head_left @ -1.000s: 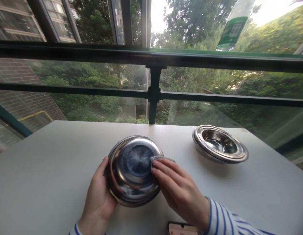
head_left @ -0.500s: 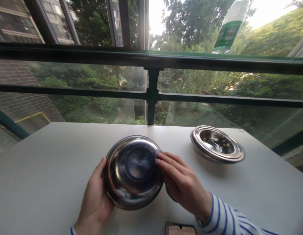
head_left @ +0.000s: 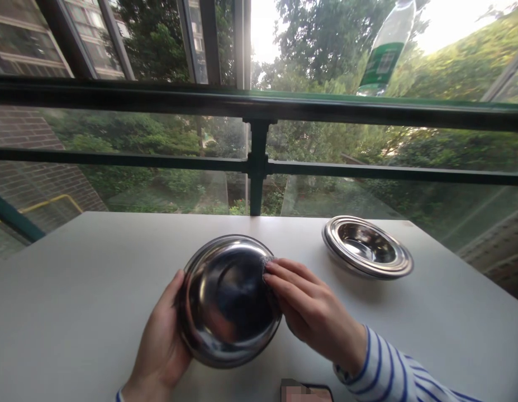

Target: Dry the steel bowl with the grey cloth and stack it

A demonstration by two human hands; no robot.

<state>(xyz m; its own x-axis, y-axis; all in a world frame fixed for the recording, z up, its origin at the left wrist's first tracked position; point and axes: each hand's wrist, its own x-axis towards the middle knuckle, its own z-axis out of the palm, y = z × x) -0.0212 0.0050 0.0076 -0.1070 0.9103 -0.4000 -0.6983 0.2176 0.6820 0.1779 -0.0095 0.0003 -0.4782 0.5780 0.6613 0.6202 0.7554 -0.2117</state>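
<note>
A stainless steel bowl [head_left: 227, 298] is held tilted with its underside toward me, just above the white table [head_left: 74, 290]. My left hand [head_left: 162, 343] grips its left rim, fingers curled behind it. My right hand [head_left: 307, 310] lies against the bowl's right side, fingers pressed on a small grey scouring cloth [head_left: 265, 260] that peeks out above the fingertips. A second steel bowl [head_left: 366, 245] sits upright on the table to the right, apart from both hands.
A dark metal railing [head_left: 259, 162] with glass panels runs behind the table. A plastic bottle with a green label [head_left: 384, 50] stands on the top rail at right. A dark flat object [head_left: 304, 391] lies at the table's near edge.
My right hand has slid the cloth from the bowl's middle toward its upper right rim. The bowl has tilted slightly in my left hand.
</note>
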